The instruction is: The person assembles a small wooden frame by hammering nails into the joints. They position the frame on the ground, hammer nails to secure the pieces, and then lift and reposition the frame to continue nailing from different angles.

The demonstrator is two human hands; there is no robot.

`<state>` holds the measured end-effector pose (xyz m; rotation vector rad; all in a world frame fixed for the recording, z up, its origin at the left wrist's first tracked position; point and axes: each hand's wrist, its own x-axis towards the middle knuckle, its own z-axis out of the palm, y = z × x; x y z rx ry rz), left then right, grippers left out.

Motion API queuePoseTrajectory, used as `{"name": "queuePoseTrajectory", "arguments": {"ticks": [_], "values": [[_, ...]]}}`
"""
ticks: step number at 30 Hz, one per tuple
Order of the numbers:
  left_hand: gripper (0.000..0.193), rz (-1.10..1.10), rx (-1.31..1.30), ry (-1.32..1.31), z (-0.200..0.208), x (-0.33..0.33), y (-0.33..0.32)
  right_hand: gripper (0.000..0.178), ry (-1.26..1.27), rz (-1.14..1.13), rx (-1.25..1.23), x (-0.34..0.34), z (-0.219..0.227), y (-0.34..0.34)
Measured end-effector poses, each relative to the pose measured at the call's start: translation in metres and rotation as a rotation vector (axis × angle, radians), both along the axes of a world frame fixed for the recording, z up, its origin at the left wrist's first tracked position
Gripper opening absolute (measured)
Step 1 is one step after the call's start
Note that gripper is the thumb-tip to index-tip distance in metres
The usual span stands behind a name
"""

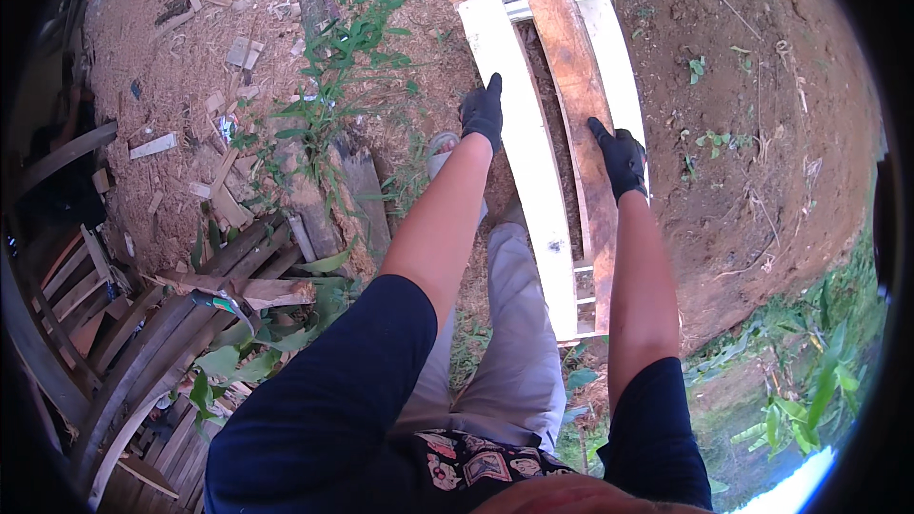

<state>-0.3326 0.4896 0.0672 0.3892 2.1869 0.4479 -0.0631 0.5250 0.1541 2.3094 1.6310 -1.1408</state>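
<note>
One black-gloved left hand (483, 112) and one matching right hand (624, 163) grasp opposite long sides of a slatted white-and-brown wooden frame (585, 181) extending between them.

Both forearms (443, 209) outstretched, left hand (482, 116) farther forward than right hand (624, 162)

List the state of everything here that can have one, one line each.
Left white board: dark-spotted
Brown plank: mottled, between white boards
Right white board: partly hidden by right hand
Right hand: gloved
Left hand: gloved, at left white board's outer edge
Timbers: heaped
</note>
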Motion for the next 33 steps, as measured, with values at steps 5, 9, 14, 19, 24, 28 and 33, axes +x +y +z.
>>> {"name": "queuePoseTrajectory", "arguments": {"ticks": [5, 9, 14, 19, 24, 28, 33], "values": [[0.080, -0.127, -0.014, 0.074, 0.002, 0.016, -0.001, 0.081, -0.017, -0.047, -0.018, 0.015, 0.018, -0.008], [0.072, -0.411, -0.149, 0.086, -0.026, 0.005, -0.007, 0.082, -0.005, -0.018, -0.050, 0.013, 0.015, -0.004], [0.092, 0.233, 0.087, -0.215, -0.058, -0.002, 0.004, 0.090, -0.013, 0.095, -0.161, 0.002, -0.013, 0.024], [0.105, 0.689, 0.201, -0.503, -0.042, -0.038, 0.060, 0.099, -0.008, 0.072, -0.133, -0.050, -0.012, 0.086], [0.095, 0.902, 0.380, -0.781, -0.023, -0.096, 0.150, 0.094, 0.009, 0.075, -0.047, -0.141, -0.009, 0.207], [0.060, 0.724, 0.257, -1.103, -0.018, -0.125, 0.165, 0.064, 0.252, -0.291, 0.035, -0.144, -0.137, 0.284], [0.043, 0.685, 0.344, -1.247, -0.014, -0.123, 0.176, 0.028, 0.474, -0.543, -0.068, -0.109, -0.181, 0.316]]}}
